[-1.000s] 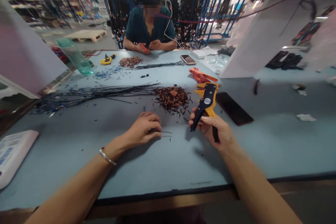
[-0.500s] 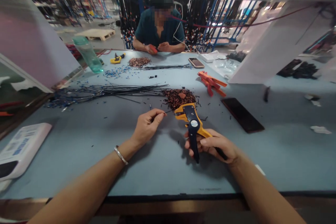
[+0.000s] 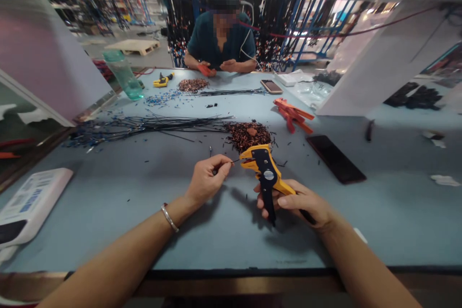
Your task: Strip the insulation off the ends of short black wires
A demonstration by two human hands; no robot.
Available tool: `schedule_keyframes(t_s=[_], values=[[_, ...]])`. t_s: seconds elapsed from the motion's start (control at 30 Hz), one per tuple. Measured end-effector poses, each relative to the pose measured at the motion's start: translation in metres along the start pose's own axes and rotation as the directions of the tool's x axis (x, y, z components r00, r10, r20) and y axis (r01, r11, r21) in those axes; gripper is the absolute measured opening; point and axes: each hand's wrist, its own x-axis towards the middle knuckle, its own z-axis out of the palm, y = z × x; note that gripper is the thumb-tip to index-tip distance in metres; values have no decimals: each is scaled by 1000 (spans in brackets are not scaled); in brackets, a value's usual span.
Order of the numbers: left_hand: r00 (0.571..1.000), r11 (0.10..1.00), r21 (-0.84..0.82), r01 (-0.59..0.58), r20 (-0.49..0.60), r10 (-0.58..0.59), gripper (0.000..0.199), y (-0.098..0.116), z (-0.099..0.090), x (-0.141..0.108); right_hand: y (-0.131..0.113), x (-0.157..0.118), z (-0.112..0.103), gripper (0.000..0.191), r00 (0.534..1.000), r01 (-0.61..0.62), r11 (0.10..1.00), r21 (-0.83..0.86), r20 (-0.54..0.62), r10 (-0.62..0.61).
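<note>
Black wire [image 3: 236, 160] is pinched between thumb and forefinger of the left hand [image 3: 212, 175], its end at the mouth of a yellow-and-navy wire stripper [image 3: 269, 174], on its ten o'clock side; whether the end is inside, I cannot tell. The right hand [image 3: 301, 199] is wrapped around the stripper's handles. The step in hand looks like presenting the wire end for stripping; the next move seems to call for straight alignment, then a squeeze. From the stripper, a pile of copper-coloured clippings [image 3: 249, 135] crowds eleven o'clock, and a dark smartphone [image 3: 336, 159] lies at three. Room to move lies toward seven, where the workbench [image 3: 216, 245] runs to its front edge.
</note>
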Motion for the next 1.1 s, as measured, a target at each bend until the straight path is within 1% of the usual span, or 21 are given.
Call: schedule_keyframes(t_s=[0.1,0.27,0.4,0.5,0.6,0.77,0.9,1.1], values=[[999,995,-91,28,34,-25,21,-1,-1,1,-1,0,-3,44,1000,16,999,38,-4,-16],[997,979,-191,70,31,-65,22,-2,-1,1,-2,-1,-5,43,999,42,998,40,-11,-42],[996,976,-202,87,34,-81,22,1,0,1,-2,-3,-4,44,998,47,999,9,39,-47],[997,973,-218,75,24,-72,20,5,0,1,-1,-4,-5,46,995,57,998,-22,80,-55],[996,965,-250,80,47,-70,20,6,0,0,-2,-4,-5,47,993,68,997,-41,102,-63],[992,939,-323,115,77,-96,23,3,1,-2,-5,-4,-2,47,994,59,996,-63,98,-53],[986,915,-375,148,128,-107,26,3,2,-3,-5,-4,-3,48,995,48,996,-81,96,-40],[989,937,-329,115,129,-76,21,9,1,-5,-2,-5,-3,46,996,26,994,-109,88,-17]])
